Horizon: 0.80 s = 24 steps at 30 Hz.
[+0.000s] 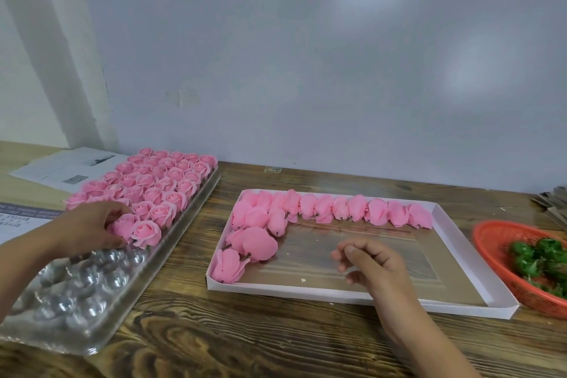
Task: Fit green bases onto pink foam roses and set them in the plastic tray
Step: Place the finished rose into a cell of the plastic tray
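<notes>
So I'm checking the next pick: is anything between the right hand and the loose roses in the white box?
Nothing visible. The right hand hovers over the bare part of the white box, holding nothing, and the loose roses lie to its left with only open box floor between.

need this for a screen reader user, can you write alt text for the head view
A person's left hand sets a pink foam rose into a clear plastic tray mostly filled with roses, while the right hand hovers empty over a white box of unfinished roses. An orange basket of green bases sits at right.
</notes>
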Tool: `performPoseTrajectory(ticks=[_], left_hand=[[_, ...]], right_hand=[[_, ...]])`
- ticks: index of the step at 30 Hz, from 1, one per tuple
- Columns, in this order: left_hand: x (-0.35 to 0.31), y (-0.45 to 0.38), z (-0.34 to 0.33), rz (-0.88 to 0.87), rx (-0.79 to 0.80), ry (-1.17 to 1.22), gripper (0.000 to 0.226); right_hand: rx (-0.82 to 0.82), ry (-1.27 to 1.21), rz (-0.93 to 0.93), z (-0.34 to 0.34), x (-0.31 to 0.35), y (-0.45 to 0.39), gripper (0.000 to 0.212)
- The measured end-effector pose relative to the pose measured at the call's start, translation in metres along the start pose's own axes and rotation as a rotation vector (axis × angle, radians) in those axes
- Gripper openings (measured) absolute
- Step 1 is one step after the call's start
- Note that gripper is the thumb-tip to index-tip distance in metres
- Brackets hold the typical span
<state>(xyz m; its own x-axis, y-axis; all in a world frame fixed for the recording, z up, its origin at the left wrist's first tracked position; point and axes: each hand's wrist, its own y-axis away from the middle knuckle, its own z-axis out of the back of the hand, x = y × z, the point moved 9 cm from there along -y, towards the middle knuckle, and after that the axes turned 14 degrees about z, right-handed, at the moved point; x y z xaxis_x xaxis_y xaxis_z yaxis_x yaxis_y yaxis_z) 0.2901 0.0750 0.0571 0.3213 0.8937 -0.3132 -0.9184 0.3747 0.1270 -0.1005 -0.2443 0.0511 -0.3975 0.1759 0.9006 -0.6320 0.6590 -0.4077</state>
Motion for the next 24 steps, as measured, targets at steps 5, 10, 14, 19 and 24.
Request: performPoseTrajectory(ticks=[5, 10, 14, 19, 24], left_hand=[[-0.007, 0.004, 0.0, -0.028, 0.022, -0.057, 0.063], [-0.005, 0.003, 0.0, -0.047, 0.015, -0.037, 0.052], [0.003, -0.001, 0.005, -0.04, -0.012, 0.075, 0.058], [0.003, -0.004, 0.006, -0.055, -0.065, 0.06, 0.054], [0.002, -0.003, 0.004, -0.057, -0.036, 0.062, 0.057]], right_hand=[[0.01, -0.004, 0.001, -0.002, -0.001, 0.0, 0.026], [0.019, -0.009, 0.0, -0.002, -0.001, 0.0, 0.03], [0.019, -0.002, 0.0, -0.002, -0.001, 0.0, 0.031], [0.018, -0.002, 0.002, -0.002, -0.002, 0.0, 0.03], [0.006, -0.006, -0.002, 0.0, -0.003, -0.001, 0.028]])
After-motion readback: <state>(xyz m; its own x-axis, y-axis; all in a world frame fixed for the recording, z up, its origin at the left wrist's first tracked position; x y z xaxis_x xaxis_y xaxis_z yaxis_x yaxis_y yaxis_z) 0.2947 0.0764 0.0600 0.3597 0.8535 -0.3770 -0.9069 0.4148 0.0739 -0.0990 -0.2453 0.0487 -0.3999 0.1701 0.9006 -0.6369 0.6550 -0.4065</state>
